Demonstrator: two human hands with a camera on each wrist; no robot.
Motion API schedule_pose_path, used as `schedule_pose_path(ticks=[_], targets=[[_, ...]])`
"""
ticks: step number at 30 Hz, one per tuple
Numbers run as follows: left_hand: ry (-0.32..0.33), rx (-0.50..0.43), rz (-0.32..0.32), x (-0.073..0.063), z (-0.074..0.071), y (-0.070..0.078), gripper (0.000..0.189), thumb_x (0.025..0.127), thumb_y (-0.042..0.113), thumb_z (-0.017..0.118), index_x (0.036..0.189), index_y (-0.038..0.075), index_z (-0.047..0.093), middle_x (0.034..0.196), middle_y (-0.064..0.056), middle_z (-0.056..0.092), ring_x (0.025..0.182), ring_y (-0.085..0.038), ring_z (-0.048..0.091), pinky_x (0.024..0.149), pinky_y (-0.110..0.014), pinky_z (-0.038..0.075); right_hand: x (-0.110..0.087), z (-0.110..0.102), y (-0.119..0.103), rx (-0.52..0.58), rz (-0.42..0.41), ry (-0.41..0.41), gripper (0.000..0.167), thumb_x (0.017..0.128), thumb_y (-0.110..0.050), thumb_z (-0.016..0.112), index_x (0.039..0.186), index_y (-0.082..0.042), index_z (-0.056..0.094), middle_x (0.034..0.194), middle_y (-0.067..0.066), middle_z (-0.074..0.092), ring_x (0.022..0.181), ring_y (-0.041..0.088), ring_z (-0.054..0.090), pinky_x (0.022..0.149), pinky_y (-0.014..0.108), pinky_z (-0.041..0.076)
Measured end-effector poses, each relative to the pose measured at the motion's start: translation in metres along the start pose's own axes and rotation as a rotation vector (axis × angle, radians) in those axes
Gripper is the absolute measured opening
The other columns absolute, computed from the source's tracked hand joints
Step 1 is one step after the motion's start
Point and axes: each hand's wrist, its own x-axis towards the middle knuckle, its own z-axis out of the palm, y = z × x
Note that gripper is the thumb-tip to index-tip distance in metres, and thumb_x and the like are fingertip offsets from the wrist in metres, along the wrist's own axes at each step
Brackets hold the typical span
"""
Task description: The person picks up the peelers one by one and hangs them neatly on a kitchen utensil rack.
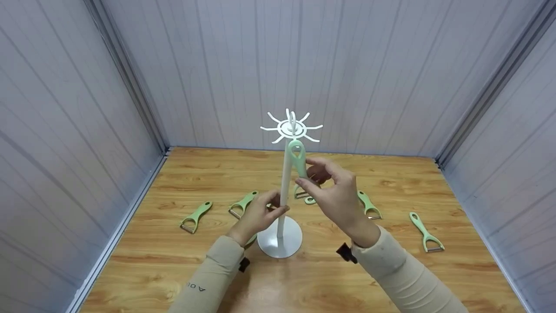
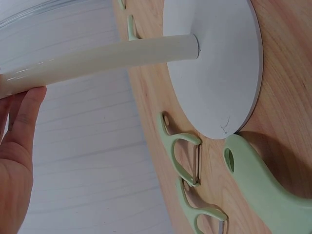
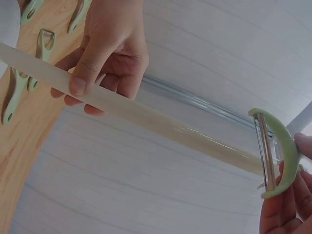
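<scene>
A white stand with a slender pole (image 1: 285,174), a round base (image 1: 280,248) and a ring of hooks (image 1: 292,128) on top stands upright on the table. My left hand (image 1: 260,211) grips the pole low down, thumb and fingers round it, as the right wrist view also shows. My right hand (image 1: 336,195) pinches a light green Y-shaped peeler (image 1: 298,161) between thumb and fingers, its handle hole up at the front hook. Whether that hook passes through the hole I cannot tell. In the right wrist view the peeler's head (image 3: 288,156) and metal blade (image 3: 265,151) hang downward.
Several more green peelers lie on the wooden table (image 1: 208,169): one at the left (image 1: 196,217), another beside my left hand (image 1: 243,203), others at the right (image 1: 369,204) and far right (image 1: 425,232). One (image 2: 258,180) touches or nearly touches the base. Panelled walls (image 1: 226,65) enclose the table.
</scene>
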Motion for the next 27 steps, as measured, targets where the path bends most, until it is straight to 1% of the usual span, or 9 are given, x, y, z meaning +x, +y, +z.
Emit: schedule_pose_path(ticks=[4, 8, 12, 16, 21, 27], targets=[[-0.001, 0.014, 0.003, 0.000, 0.000, -0.001, 0.014, 0.104, 0.010, 0.074, 0.116, 0.004, 0.070, 0.098, -0.010, 0.077, 0.094, -0.025, 0.077, 0.078, -0.030, 0.065, -0.003, -0.001, 0.004, -0.021, 0.018, -0.014, 0.036, 0.088, 0.000, 0.089, 0.121, 0.002, 0.076, 0.090, 0.011, 0.079, 0.075, 0.013, 0.070, 0.071, 0.024, 0.058], [-0.002, 0.027, -0.009, 0.000, 0.000, 0.000, 0.015, 0.103, 0.008, 0.075, 0.115, 0.003, 0.069, 0.099, -0.011, 0.076, 0.095, -0.026, 0.077, 0.079, -0.031, 0.066, -0.006, -0.006, 0.009, -0.044, 0.040, -0.014, 0.034, 0.089, -0.003, 0.089, 0.120, 0.002, 0.077, 0.093, 0.014, 0.079, 0.078, 0.015, 0.070, 0.073, 0.023, 0.058], [-0.002, 0.031, -0.015, 0.001, 0.000, 0.000, 0.015, 0.103, 0.008, 0.075, 0.115, 0.002, 0.070, 0.100, -0.012, 0.077, 0.095, -0.026, 0.077, 0.079, -0.030, 0.065, -0.009, -0.014, 0.016, -0.082, 0.064, -0.004, 0.035, 0.089, -0.005, 0.090, 0.120, 0.002, 0.077, 0.095, 0.012, 0.079, 0.082, 0.017, 0.071, 0.073, 0.022, 0.058], [-0.003, 0.020, -0.016, 0.002, 0.000, 0.000, 0.015, 0.103, 0.012, 0.076, 0.114, 0.002, 0.071, 0.100, -0.012, 0.077, 0.095, -0.025, 0.077, 0.078, -0.028, 0.064, -0.013, -0.025, 0.026, -0.117, 0.100, -0.001, 0.034, 0.090, -0.004, 0.089, 0.122, 0.002, 0.077, 0.097, 0.010, 0.079, 0.084, 0.016, 0.071, 0.075, 0.022, 0.057], [0.002, 0.023, -0.005, 0.002, 0.000, 0.000, 0.016, 0.103, 0.011, 0.076, 0.115, 0.002, 0.071, 0.100, -0.012, 0.077, 0.095, -0.025, 0.077, 0.078, -0.028, 0.065, -0.018, -0.038, 0.042, -0.155, 0.131, 0.015, 0.033, 0.090, -0.003, 0.088, 0.122, 0.002, 0.077, 0.097, 0.012, 0.078, 0.086, 0.013, 0.070, 0.075, 0.020, 0.056], [-0.017, 0.011, -0.005, 0.001, -0.001, 0.000, 0.017, 0.104, 0.013, 0.075, 0.116, 0.002, 0.070, 0.102, -0.013, 0.077, 0.095, -0.027, 0.077, 0.079, -0.029, 0.065, -0.023, -0.050, 0.062, -0.216, 0.153, 0.030, 0.034, 0.090, -0.002, 0.088, 0.122, 0.001, 0.077, 0.096, 0.011, 0.077, 0.086, 0.011, 0.069, 0.075, 0.019, 0.056]])
